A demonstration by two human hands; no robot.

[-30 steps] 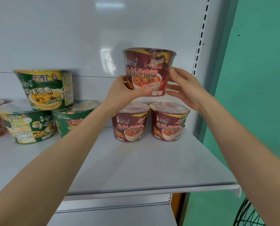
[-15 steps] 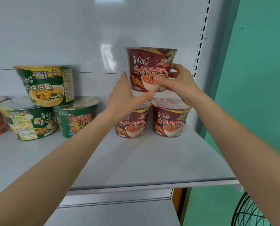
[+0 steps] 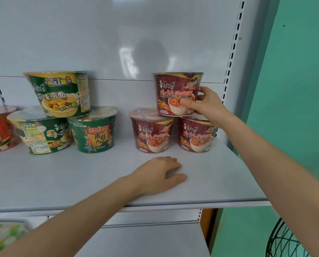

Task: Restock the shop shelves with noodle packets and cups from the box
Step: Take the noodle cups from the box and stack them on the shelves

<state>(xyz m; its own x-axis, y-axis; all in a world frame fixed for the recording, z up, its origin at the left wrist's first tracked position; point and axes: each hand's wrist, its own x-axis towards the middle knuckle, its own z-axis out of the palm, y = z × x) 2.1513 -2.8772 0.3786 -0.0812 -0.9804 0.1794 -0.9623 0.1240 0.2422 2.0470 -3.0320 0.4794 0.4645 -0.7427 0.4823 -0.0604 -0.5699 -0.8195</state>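
Right hand: your right hand (image 3: 208, 106) grips the top cup (image 3: 175, 89), middle right of the frame, with the thumb across its printed front and the fingers curled round its right side.
Left hand: your left hand (image 3: 158, 175) lies palm down on the shelf (image 3: 80, 179), lower centre, fingers loosely bent and holding nothing.
Top cup: it stands upright, its base across the lids of the two lower cups (image 3: 152, 132), bridging the gap between them.
Box: not in view.
Risk, tipping: the top cup rests on two rims only. If you let go while it sits off-centre, it will likely tilt into the gap or roll forward off the shelf.
Risk, slipping: all three cups look film-wrapped and glossy. A sideways tug as you release could slide the top cup off the lids.
Risk, wrist: your wrist passes just over the right lower cup. Pulling back low could nudge it and shift the support.
Risk, neighbours: the green cups (image 3: 60, 93), left of centre, are stacked the same way but stand apart, so they are in little danger.
Brand: 康师傅 shows on the dark red cups and on two of the green cups.
Flavour: the dark red cups read 麻辣牛肉面.
Green writing: the top one reads 炖鸡面 under a banner with 再送1. The lower right one reads 出彩.
Small print: too fine to read.
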